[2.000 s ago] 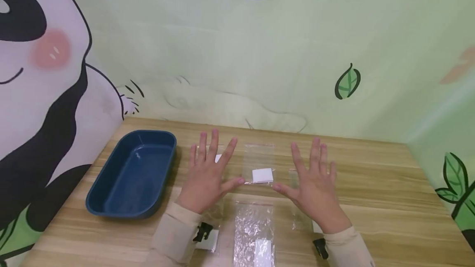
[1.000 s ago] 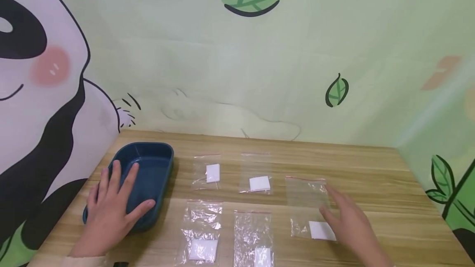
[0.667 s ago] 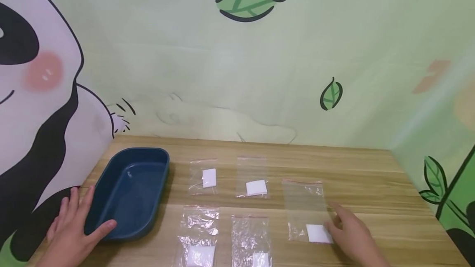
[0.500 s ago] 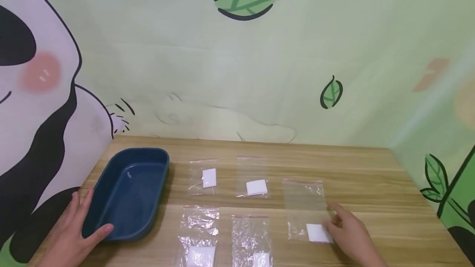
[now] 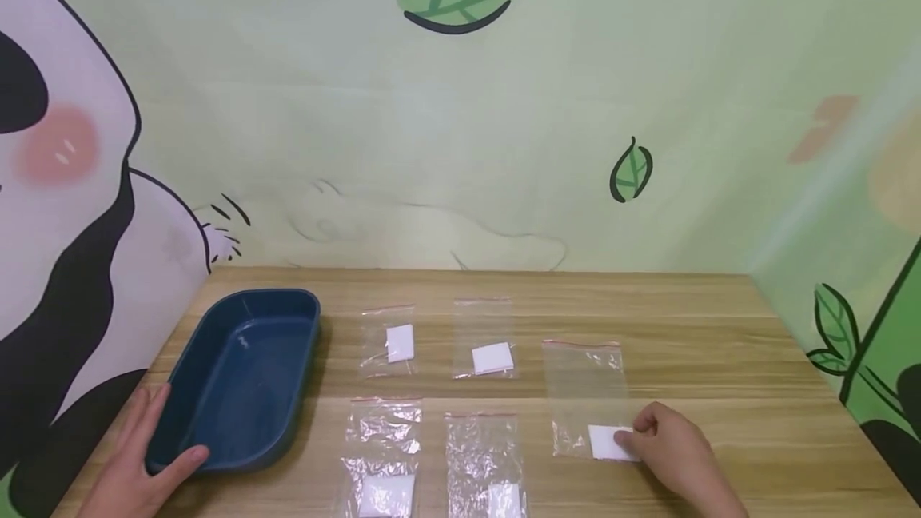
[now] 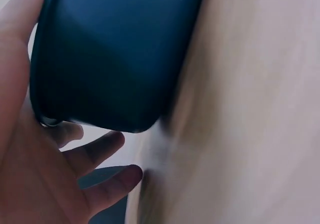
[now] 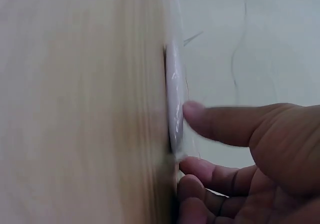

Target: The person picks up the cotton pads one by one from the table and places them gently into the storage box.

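Observation:
My left hand (image 5: pixel 137 458) lies round the near left corner of a dark blue plastic tray (image 5: pixel 237 386), thumb by its near side and fingers along its left side. In the left wrist view those fingers (image 6: pixel 107 189) spread loosely beside the tray's wall. On the right, my right hand (image 5: pixel 672 450) pinches the lower right corner of a clear zip-lock bag (image 5: pixel 584 390). The thumb presses on a folded white paper-like piece (image 5: pixel 608 442) inside it, and the other fingers curl at the bag's edge. In the right wrist view the bag (image 7: pixel 175 99) lies against the table.
Several more clear zip-lock bags lie flat between the tray and my right hand. Two form a back row, a left bag (image 5: pixel 374 342) and a middle bag (image 5: pixel 482 326); two lie nearer, including a crinkled bag (image 5: pixel 478 454). A printed backdrop (image 5: pixel 345 118) stands behind the wooden table (image 5: pixel 705 358).
Both hands have parted from above the bags. The left went to the tray's near left corner, the right to the right-hand bag, where its thumb has now come down on the white piece.

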Motion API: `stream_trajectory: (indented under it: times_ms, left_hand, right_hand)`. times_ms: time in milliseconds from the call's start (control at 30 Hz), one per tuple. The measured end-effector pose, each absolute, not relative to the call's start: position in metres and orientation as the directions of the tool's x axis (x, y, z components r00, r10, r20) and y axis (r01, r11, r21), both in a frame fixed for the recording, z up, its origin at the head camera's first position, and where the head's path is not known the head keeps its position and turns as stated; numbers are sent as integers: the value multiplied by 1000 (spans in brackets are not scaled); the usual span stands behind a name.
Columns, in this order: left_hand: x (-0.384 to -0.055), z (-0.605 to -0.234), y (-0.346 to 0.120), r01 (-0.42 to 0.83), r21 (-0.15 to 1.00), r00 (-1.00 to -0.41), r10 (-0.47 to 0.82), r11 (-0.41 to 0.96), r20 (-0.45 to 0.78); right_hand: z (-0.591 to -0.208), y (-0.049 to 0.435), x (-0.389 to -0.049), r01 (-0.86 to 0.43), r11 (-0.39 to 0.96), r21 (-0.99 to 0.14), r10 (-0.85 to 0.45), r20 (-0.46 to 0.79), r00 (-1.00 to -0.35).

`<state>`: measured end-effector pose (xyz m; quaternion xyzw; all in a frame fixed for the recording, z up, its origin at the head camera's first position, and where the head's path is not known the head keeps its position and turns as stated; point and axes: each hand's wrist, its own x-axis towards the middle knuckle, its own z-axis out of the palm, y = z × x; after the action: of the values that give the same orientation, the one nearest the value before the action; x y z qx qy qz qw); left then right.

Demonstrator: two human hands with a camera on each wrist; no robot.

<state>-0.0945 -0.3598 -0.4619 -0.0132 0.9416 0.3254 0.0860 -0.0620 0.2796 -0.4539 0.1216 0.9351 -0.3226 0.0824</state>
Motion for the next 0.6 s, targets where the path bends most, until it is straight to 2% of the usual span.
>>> stream_trajectory:
  times_ms: [133, 233, 400, 500, 600]
  left_hand:
    - [-96, -464, -361, -68, 613, -988, 32, 787, -151]
    - [-94, -465, -362, -32, 633, -995, 35, 773, -93]
    - [-94, -468, -362, 9, 666, -998, 45, 746, -37]
    - [-93, -468, -361, -2, 673, -998, 40, 740, -47]
    - [-93, -469, -358, -16, 669, -998, 32, 743, -59]
  right_hand:
    - [-456, 279, -61, 256, 769, -585, 168, -202, -965]
    - [-457, 278, -61, 222, 770, -599, 161, -154, -975]
    - [-458, 282, -62, 212, 727, -653, 195, -99, -976]
    - [-460, 283, -60, 259, 630, -732, 259, -116, -959]
    - [-460, 285, -61, 300, 440, -846, 313, -169, -935]
